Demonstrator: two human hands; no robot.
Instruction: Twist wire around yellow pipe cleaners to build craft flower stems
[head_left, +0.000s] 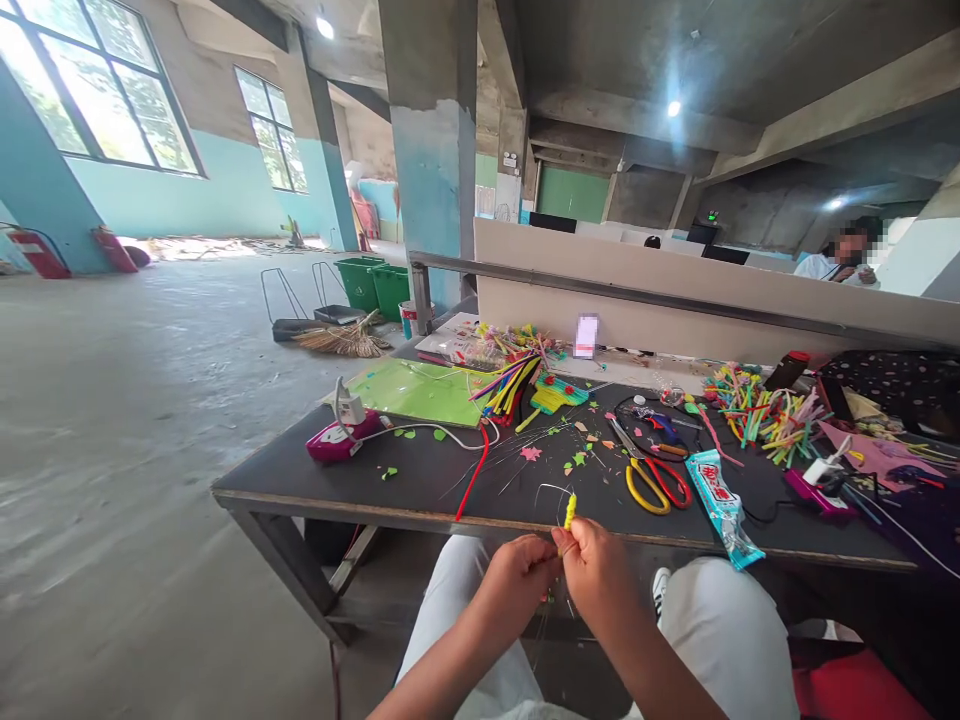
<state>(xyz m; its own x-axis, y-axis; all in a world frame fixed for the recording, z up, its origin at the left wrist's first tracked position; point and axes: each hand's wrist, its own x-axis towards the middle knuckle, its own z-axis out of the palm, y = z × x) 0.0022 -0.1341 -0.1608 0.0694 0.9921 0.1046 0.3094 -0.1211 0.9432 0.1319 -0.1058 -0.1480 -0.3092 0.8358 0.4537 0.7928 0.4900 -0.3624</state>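
Note:
Just past the table's front edge, my right hand pinches a short, bumpy yellow twisted piece, which stands up above the fingers. Thin wire bends out beside it to the left. My left hand is closed, its fingertips meeting those of my right hand; what lies between them is hidden. Thin strands hang below both hands. On the table ahead are a red pipe cleaner, a pink paper star and scissors with one yellow and one red handle.
Right of the scissors lies a blue snack wrapper, overhanging the edge. Pipe cleaner bundles lie at the right. A green sheet and a magenta power strip occupy the left. A phone leans by the partition; a person sits beyond.

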